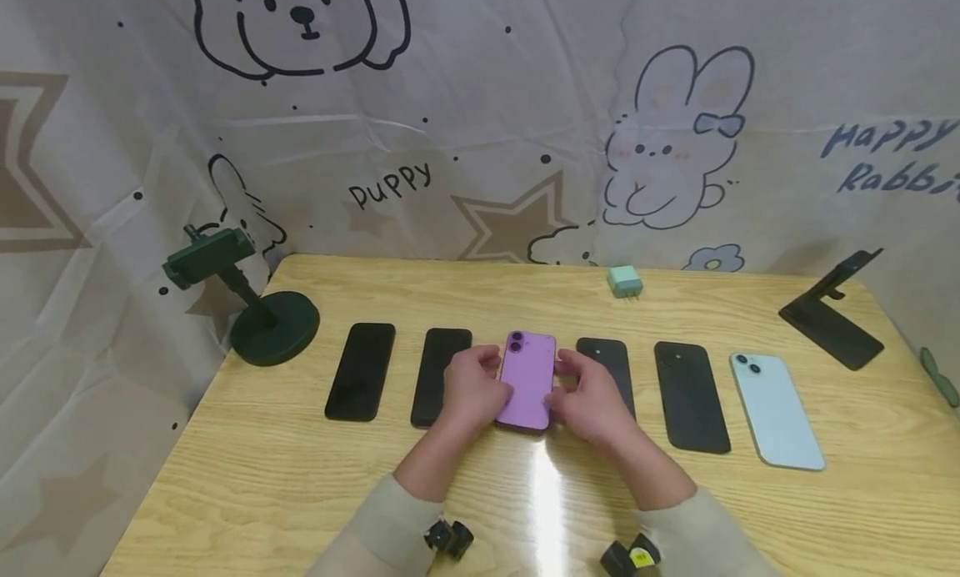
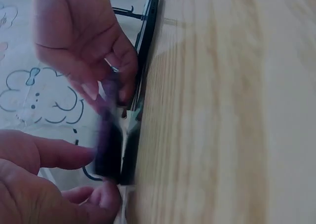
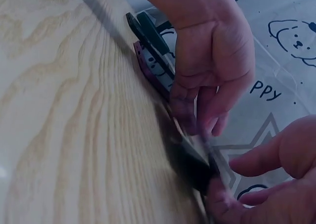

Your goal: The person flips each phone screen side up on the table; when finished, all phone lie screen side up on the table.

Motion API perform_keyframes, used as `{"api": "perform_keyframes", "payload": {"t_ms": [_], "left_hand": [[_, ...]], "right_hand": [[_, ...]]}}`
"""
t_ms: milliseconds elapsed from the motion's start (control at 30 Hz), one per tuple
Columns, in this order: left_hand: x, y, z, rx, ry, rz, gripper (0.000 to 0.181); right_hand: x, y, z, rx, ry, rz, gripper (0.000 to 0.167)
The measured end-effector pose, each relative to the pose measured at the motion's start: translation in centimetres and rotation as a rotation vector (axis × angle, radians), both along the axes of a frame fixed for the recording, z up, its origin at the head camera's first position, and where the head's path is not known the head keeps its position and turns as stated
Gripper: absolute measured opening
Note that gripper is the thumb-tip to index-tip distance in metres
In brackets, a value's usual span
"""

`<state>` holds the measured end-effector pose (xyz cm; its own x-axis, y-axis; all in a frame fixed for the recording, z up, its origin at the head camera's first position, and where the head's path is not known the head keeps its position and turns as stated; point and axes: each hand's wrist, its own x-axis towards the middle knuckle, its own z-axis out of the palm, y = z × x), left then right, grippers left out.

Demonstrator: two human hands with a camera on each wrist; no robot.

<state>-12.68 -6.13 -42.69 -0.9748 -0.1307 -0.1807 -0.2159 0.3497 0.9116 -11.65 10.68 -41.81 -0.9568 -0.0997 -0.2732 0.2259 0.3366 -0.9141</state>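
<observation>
Left hand [image 1: 474,385] and right hand [image 1: 592,400] hold a round-cornered phone [image 1: 528,381] (flat, purple).

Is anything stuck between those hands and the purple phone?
Nothing visible is. The left hand and right hand already hold the purple phone by its two long edges. The dark phone on its left and the dark phone on its right are partly hidden by the hands, not in between.

Dark green stand [image 1: 274,330] at left, black stand [image 1: 831,330] at right, mint block [image 1: 625,282], perhaps a charger, between.
</observation>
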Motion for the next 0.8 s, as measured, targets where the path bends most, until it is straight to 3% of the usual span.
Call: {"api": "perform_keyframes", "payload": {"t_ms": [167, 300, 600, 800], "left_hand": [[-0.2, -0.1, -0.3, 0.2, -0.062, 0.052, 0.065], [-0.3, -0.3, -0.3, 0.281, -0.073, 0.054, 0.061], [-0.4, -1.0, 0.3, 0.418, -0.059, -0.037, 0.033], [-0.4, -1.3, 0.7, 0.515, -0.08, -0.135, 0.031]], "right_hand": [[-0.3, 0.1, -0.5, -0.05, -0.012, -0.056, 0.064], [-0.2, 0.3, -0.7, -0.13, 0.003, -0.099, 0.063], [0.7, 0.0, -0.8, -0.099, 0.111, -0.139, 0.056], [1.1, -0.2, -0.9, -0.111, 0.138, -0.138, 0.057]]}}
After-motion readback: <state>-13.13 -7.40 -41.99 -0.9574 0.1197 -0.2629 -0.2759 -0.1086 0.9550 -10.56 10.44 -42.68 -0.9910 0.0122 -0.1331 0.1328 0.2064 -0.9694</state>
